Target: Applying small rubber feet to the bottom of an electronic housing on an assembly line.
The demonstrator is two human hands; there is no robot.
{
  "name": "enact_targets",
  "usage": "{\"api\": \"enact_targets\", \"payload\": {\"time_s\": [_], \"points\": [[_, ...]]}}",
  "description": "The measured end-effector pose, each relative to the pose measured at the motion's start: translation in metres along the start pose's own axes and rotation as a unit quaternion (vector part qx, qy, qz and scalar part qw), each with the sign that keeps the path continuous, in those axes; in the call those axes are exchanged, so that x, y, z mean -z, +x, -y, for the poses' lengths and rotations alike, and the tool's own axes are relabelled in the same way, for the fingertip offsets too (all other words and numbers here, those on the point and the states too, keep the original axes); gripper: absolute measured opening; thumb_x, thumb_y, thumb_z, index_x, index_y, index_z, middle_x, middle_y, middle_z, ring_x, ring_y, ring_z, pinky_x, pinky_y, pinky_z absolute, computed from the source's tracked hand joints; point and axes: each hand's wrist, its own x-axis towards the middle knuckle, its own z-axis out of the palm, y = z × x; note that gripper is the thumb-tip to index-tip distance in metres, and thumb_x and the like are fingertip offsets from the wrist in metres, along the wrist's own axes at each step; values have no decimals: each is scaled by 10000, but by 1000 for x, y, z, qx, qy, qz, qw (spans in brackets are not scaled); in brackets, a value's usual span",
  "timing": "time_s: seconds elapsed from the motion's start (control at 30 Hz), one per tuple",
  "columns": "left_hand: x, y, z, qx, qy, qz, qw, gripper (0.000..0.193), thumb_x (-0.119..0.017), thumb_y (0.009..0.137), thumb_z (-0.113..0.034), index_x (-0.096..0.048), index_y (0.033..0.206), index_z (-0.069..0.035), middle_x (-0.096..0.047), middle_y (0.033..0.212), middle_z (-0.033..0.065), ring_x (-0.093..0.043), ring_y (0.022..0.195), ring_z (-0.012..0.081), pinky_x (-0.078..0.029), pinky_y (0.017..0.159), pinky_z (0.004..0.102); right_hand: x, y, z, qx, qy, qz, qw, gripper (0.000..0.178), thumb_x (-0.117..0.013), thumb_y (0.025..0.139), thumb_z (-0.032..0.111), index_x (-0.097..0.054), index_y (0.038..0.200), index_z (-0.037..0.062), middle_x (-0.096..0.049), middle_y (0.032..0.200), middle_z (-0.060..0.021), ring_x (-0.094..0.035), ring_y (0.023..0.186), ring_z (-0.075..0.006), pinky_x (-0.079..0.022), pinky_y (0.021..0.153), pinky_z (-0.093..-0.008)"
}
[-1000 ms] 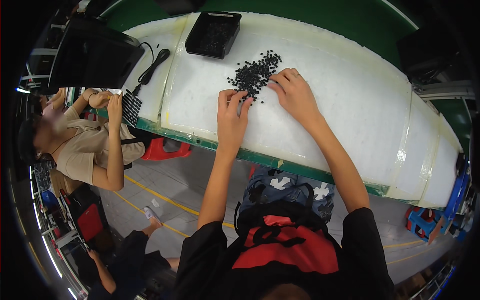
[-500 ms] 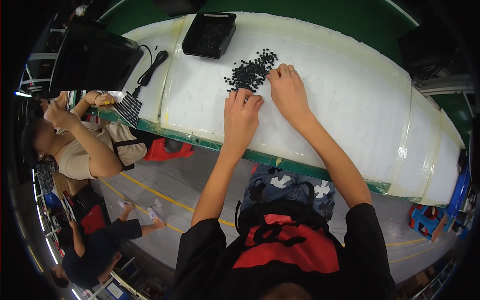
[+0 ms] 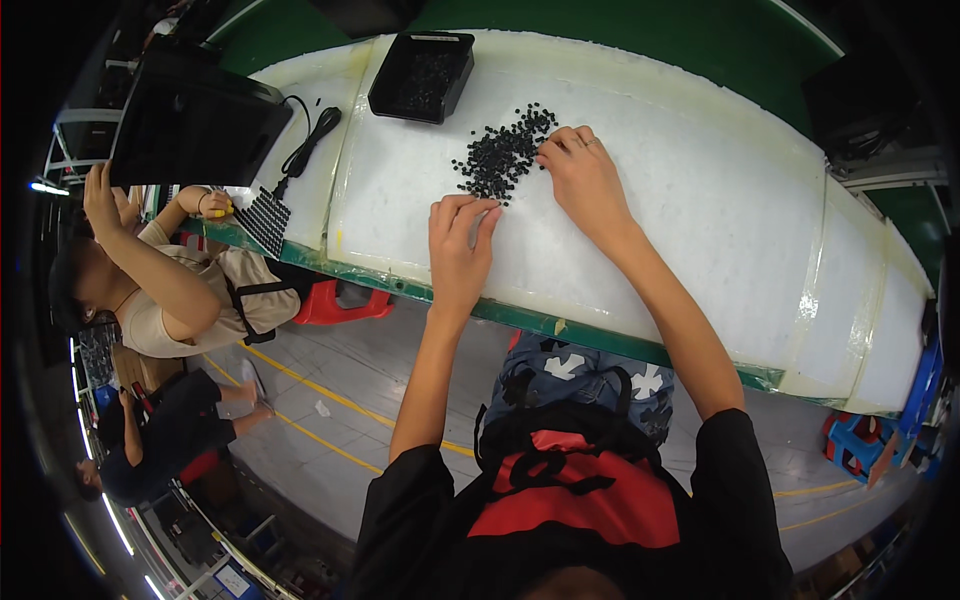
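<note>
A loose heap of small black pieces (image 3: 500,155) lies spread on the white tabletop; each looks like a tiny block or cap, too small to tell. At its near edge is my left hand (image 3: 461,250), thumb and forefinger drawn together beside the lowest pieces. My right hand (image 3: 585,185) rests at the heap's right side, its fingertips pinched by the outermost pieces. Whatever either pinch holds is too small to make out. Behind the heap to the left stands a black bin (image 3: 422,80) with more of the black pieces inside.
On the left lie a coiled black cable (image 3: 312,140) and a tray-like grid of black pieces (image 3: 264,222), near a black monitor-like box (image 3: 195,120). A co-worker (image 3: 165,300) sits there by a red stool (image 3: 342,303). Another person (image 3: 165,450) is farther off. Green edging (image 3: 520,318) borders the table.
My left hand has drawn back toward me and slightly left, away from the heap. The right hand has barely moved. At left, the co-worker's raised arm and the farther person have shifted.
</note>
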Motion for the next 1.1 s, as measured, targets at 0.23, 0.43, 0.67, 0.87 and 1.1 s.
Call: {"api": "enact_targets", "payload": {"time_s": [0.23, 0.43, 0.67, 0.87, 1.1], "points": [[18, 6, 10, 54, -41, -19, 997, 95, -714, 862, -9, -709, 956, -16, -656, 925, 80, -599, 833, 222, -492, 739, 320, -3, 5, -3, -18, -37, 12, 999, 86, -662, 891, 83, -634, 941, 20, -591, 995, -112, -565, 963, -300, -473, 850, -394], [34, 101, 33, 0, 23, -104, 994, 155, -704, 869, -30, -713, 1023, -12, -695, 964, 101, -611, 808, 220, -498, 770, 330, -5, -1, -3, -19, -8, 13, 1000, 109, -652, 910, 103, -614, 977, 27, -560, 1015, -112, -547, 975, -300, -456, 863, -402], [37, 144, 58, 17, 157, -70, 985, 794, -819, 779, -416, -505, 1401, -35, -510, 1364, 235, -547, 1161, 382, -442, 1002, 434, 0, 0, -7, -26, 9, -20, 999, 101, -666, 903, 114, -627, 963, 42, -550, 973, -92, -545, 949, -275, -447, 830, -397], [18, 141, 71, 74, 149, -8, 986, 1192, -883, 585, -593, -336, 1514, -84, -297, 1471, 342, -436, 1304, 485, -375, 1092, 519, 6, 0, -5, -28, 20, -17, 999, 78, -645, 916, 111, -634, 952, 42, -547, 946, -88, -545, 925, -271, -447, 816, -387], [35, 154, 63, 27, 195, -61, 978, 1009, -848, 630, -488, -446, 1462, -83, -467, 1353, 288, -496, 1194, 434, -401, 1039, 489, 0, 0, -4, -26, 34, -19, 999, 80, -645, 916, 115, -637, 952, 44, -554, 941, -83, -546, 914, -268, -445, 805, -383]]}}
